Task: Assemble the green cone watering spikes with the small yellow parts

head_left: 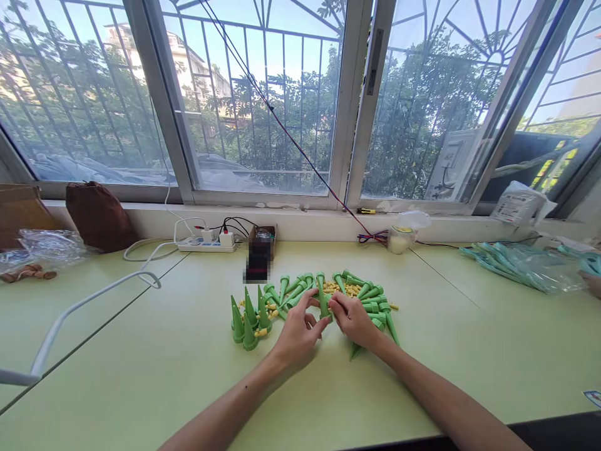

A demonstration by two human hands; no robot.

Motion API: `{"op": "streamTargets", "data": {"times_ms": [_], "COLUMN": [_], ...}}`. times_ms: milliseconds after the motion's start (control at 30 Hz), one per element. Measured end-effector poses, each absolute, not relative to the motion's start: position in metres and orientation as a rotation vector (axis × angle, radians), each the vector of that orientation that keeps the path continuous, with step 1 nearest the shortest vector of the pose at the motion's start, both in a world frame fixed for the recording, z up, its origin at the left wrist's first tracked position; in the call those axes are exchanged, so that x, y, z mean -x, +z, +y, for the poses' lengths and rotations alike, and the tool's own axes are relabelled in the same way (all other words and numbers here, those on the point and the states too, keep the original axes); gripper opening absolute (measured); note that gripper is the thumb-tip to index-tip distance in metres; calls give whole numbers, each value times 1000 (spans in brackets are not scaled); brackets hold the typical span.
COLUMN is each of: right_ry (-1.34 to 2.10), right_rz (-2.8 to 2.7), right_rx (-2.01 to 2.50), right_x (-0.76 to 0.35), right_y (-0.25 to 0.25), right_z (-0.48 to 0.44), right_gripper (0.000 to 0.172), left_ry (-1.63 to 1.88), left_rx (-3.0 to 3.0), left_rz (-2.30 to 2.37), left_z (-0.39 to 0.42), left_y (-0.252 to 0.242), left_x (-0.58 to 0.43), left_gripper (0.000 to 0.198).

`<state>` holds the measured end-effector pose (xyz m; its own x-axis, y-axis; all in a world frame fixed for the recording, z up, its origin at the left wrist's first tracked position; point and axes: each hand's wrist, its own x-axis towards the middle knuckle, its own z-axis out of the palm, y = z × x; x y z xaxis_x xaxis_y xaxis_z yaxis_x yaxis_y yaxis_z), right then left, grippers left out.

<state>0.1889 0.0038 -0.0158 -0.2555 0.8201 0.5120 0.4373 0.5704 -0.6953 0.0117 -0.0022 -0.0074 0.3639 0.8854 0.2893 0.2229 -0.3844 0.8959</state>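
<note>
My left hand [299, 327] is closed around a green plastic spike [323, 299], thumb low and fingers above. The spike stands nearly upright, its wide capped end down near the tabletop. Close against its right side, my right hand [353, 318] is pinched shut; what lies between those fingertips is hidden. To the left, several green spikes [238, 326] stand point up, with small yellow pieces [261, 332] among them. Behind and right of my hands lie many loose green spikes [375, 307] around a heap of small yellow pieces [350, 288].
A pale green table [141, 369] carries everything. At its back are a power strip [206, 244], a small box with a pixelated front [258, 257] and a jar [400, 240]. A white curved tube [70, 310] crosses the left side. Plastic bags [521, 266] lie right; a brown pouch [99, 216] stands left.
</note>
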Motion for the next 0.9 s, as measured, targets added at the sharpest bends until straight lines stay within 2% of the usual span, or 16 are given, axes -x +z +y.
{"op": "streamTargets", "data": {"times_ms": [900], "right_ry": [537], "right_rz": [-1914], "right_rx": [1028], "right_x": [-189], "right_y": [-17], "right_z": [2], "right_gripper": [29], "left_ry": [1031], "left_rx": [-1784], "left_rz": [983], "left_z": [-5], "left_y": [-3], "left_x": [-12], "left_gripper": [52]}}
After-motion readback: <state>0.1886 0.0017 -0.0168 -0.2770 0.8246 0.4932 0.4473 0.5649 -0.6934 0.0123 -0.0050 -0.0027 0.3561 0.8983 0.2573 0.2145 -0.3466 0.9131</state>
